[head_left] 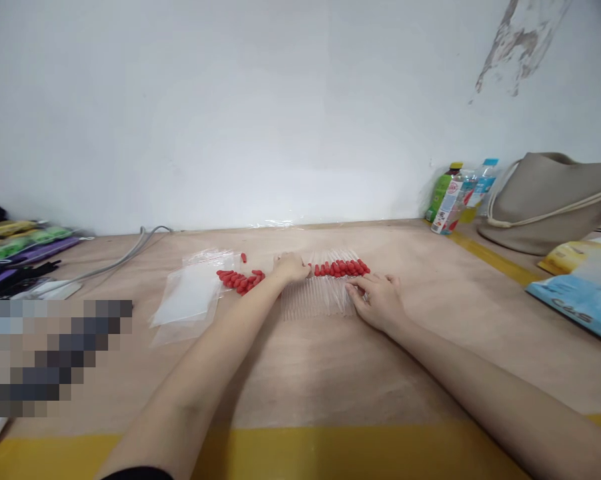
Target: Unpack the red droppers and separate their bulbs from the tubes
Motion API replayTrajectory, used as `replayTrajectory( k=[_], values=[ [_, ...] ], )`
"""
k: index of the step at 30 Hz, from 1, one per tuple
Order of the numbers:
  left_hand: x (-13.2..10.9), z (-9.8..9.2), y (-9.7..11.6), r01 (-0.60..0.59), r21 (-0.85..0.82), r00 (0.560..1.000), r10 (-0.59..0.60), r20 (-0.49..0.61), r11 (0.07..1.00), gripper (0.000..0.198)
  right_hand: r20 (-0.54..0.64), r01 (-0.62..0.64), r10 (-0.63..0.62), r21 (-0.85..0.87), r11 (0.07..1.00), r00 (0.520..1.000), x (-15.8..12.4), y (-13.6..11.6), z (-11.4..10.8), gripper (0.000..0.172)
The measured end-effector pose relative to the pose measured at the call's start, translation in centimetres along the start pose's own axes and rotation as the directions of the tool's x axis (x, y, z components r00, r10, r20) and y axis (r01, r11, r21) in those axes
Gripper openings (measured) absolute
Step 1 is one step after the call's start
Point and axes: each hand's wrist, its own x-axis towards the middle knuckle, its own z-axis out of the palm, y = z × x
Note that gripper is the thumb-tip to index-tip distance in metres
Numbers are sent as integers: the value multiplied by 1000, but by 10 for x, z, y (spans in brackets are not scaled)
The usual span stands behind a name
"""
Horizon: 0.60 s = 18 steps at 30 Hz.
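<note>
A row of thin clear sticks [318, 298] lies side by side on the table, and several small red rubber-like pieces [348, 268] run across its right part. My left hand [289, 268] is over the row's left end, its fingers curled down; whatever they hold is hidden. At the right end, my right hand [379, 301] touches the sticks with its fingers partly spread. Left of my left hand is a pile of loose red pieces [240, 281], partly behind my forearm. One single red piece [243, 257] lies behind that pile.
Clear plastic bags [188, 297] lie left of the pile. A grey cable [115, 261] and packed colourful goods [25, 243] are farther left. Bottles [449, 200], a grey bag [545, 200] and a blue packet [575, 303] stand or lie on the right. A wall closes off the back.
</note>
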Motion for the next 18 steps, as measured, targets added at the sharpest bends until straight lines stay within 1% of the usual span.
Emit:
replayTrajectory(
  k=[2, 4, 6, 8, 10, 11, 13, 15, 18],
  values=[
    [-5, -5, -3, 12, -26, 998, -13, -63, 1000, 31, -26, -1, 1, 12, 1000, 1000, 0, 1, 0, 19],
    [-17, -13, -8, -13, -52, 991, 6, -135, 999, 27, -64, 15, -12, 48, 999, 998, 0, 3, 2, 18],
    [-36, -19, -15, -72, -71, 979, 57, -195, 995, 21, -100, 65, -53, 118, 991, 994, 1, 4, 3, 19],
    [-61, -20, -23, -148, -85, 963, 124, -240, 985, 16, -131, 136, -112, 193, 972, 985, 1, 3, 4, 24],
    [-88, -14, -32, -301, -126, 908, 244, -339, 945, 14, -154, 202, -170, 229, 952, 973, 1, -2, 3, 33],
    [-100, -9, -35, -364, -126, 881, 297, -368, 923, 12, -157, 231, -198, 225, 947, 967, 1, -5, 3, 38],
    [-119, 1, -40, -484, -101, 812, 404, -421, 869, 12, -144, 292, -267, 194, 936, 953, 0, -11, 1, 48],
    [-129, 11, -42, -558, -87, 762, 468, -448, 825, 11, -108, 368, -354, 161, 916, 929, -2, -18, -1, 54],
    [-132, 21, -38, -622, -79, 710, 518, -478, 779, 12, -22, 474, -475, 130, 871, 880, -3, -24, -1, 51]
  ],
)
